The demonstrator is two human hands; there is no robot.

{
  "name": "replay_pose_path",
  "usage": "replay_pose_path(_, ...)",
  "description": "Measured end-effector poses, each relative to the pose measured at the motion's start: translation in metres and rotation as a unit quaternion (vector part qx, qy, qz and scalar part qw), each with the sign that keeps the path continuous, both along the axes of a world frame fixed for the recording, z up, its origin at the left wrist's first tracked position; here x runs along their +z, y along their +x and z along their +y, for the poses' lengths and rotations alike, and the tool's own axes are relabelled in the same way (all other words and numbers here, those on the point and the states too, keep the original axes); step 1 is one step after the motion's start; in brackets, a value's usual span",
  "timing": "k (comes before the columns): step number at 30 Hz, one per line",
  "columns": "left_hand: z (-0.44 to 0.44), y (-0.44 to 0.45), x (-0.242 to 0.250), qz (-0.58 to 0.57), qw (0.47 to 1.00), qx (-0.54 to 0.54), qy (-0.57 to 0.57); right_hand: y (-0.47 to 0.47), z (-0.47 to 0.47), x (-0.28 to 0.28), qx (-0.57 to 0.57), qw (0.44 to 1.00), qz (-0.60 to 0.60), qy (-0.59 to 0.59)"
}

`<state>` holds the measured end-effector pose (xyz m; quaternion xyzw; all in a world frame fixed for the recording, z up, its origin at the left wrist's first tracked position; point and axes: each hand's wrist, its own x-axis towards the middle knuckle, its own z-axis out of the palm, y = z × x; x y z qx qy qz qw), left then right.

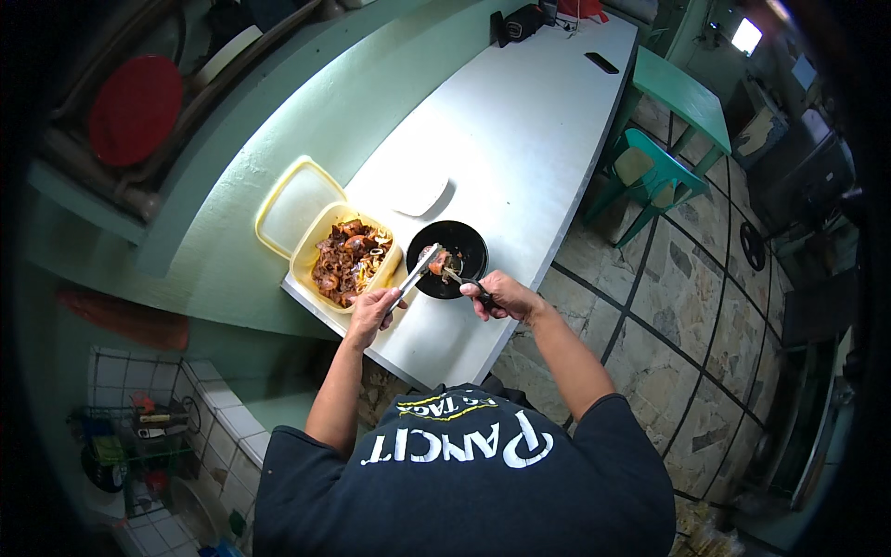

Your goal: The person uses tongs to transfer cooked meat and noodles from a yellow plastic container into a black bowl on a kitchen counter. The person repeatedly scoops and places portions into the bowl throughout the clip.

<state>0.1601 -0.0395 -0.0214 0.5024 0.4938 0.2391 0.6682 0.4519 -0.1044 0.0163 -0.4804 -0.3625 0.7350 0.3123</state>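
Note:
My left hand grips metal tongs, whose tips hold a reddish piece of food over a black bowl. Black-handled scissors are in my right hand, with their blades at the same food. More bits of food lie inside the bowl. Left of the bowl, a yellowish plastic container holds saucy brown meat pieces. Its translucent lid with a yellow rim leans behind it, by the wall.
A white dish or lid lies just beyond the bowl on the white counter. A phone and a black bag are at the far end. Right of the counter stand a green chair and a green table.

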Motion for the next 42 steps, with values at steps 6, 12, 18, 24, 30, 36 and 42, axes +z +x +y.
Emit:
replay_pose_path(6,0.0,0.007,-0.009,0.005,0.999,0.034,0.017,-0.021,0.004,-0.022,-0.046,0.992,-0.104,0.062)
replay_pose_path(12,0.005,0.003,-0.014,0.014,0.999,0.045,-0.001,-0.025,0.003,-0.034,-0.061,0.974,-0.19,0.102)
replay_pose_path(18,0.006,-0.004,-0.007,-0.062,0.985,0.079,-0.141,-0.018,-0.004,-0.01,-0.083,0.969,-0.204,0.109)
replay_pose_path(24,0.005,-0.005,-0.001,-0.096,0.977,0.087,-0.17,-0.025,-0.012,-0.011,-0.149,0.933,-0.253,0.205)
replay_pose_path(30,0.002,-0.003,0.005,-0.119,0.979,0.098,-0.133,-0.028,-0.013,-0.007,-0.089,0.99,-0.105,-0.022)
replay_pose_path(36,-0.005,-0.005,0.007,-0.078,0.988,0.115,-0.062,-0.035,-0.001,0.015,-0.043,0.996,-0.043,0.07)
replay_pose_path(42,-0.008,-0.006,0.004,-0.026,0.995,0.091,0.031,-0.03,0.01,0.016,-0.017,0.998,-0.043,0.045)
